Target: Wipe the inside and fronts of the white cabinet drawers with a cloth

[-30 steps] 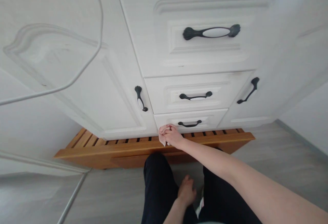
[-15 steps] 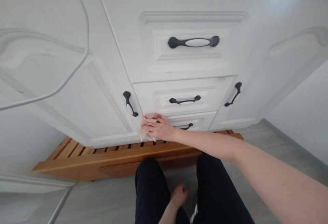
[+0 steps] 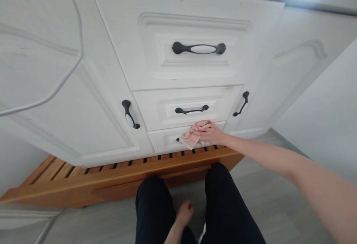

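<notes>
My right hand (image 3: pixel 213 134) holds a crumpled pink cloth (image 3: pixel 191 138) against the bottom drawer (image 3: pixel 161 142) of a white cabinet. The cloth covers most of that drawer's handle; only its left end shows. Just above is the middle drawer (image 3: pixel 156 104), with a black handle (image 3: pixel 192 109) that has a white inlay. Between my knees hangs my left hand (image 3: pixel 184 212), its fingers curled in a loose fist with nothing visible in them.
A slatted wooden bench (image 3: pixel 117 175) runs along the cabinet's foot, in front of my knees. A white cable (image 3: pixel 65 76) hangs across the left cabinet door (image 3: pixel 97 125). The wide top drawer (image 3: pixel 150 71) and the right door (image 3: pixel 267 84) are closed. A white wall (image 3: pixel 329 106) stands at the right.
My right hand has moved the cloth rightward, from the bottom drawer's left edge to over its handle. The view has shifted slightly. My left hand stays between my knees.
</notes>
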`<state>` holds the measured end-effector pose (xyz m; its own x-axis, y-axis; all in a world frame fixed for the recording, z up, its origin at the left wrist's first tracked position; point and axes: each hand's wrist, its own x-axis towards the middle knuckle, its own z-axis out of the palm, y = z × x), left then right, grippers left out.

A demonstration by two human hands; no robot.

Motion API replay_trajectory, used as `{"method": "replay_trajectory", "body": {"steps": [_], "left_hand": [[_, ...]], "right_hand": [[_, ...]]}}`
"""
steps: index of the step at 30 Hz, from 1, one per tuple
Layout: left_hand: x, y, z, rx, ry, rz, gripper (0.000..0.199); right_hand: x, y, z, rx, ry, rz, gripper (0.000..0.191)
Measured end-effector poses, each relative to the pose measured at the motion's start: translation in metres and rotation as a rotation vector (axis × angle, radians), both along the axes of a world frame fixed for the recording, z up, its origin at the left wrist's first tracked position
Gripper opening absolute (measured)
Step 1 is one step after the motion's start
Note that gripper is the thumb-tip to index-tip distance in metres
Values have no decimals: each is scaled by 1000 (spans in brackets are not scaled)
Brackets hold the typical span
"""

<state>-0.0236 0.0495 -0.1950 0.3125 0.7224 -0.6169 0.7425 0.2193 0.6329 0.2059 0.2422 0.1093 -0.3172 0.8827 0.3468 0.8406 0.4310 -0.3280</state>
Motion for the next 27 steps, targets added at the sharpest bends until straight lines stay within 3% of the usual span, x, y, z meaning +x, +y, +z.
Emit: {"method": "replay_trajectory", "body": {"steps": [3,6,9,12,14,17,20,22,24,27], "left_hand": [[1,0,2,1,12,-2,29],[0,-1,5,11,26,-8,29],[-1,-2,8,20,40,-9,29],[-1,-3,11,25,32,5,29],[0,-3,12,25,18,19,29],[4,-4,11,17,7,31,30],[6,-4,10,5,13,25,30],[4,-4,10,1,15,16,31],[2,-4,10,8,9,13,32],[-3,-3,12,28,-4,29,33]], "right_hand": [[49,-16,6,12,-134,22,30],[88,-29,0,-11,-220,54,29],[114,-44,-17,-51,-376,78,29],[117,-63,-40,-15,-535,39,34],[96,-76,-53,23,-555,24,34],[29,-88,-58,93,-512,174,27],[-62,-78,-39,216,-381,477,29],[-115,-56,-18,198,-237,586,30],[-153,-29,-2,40,24,597,31],[-180,0,-4,-468,729,539,34]]}}
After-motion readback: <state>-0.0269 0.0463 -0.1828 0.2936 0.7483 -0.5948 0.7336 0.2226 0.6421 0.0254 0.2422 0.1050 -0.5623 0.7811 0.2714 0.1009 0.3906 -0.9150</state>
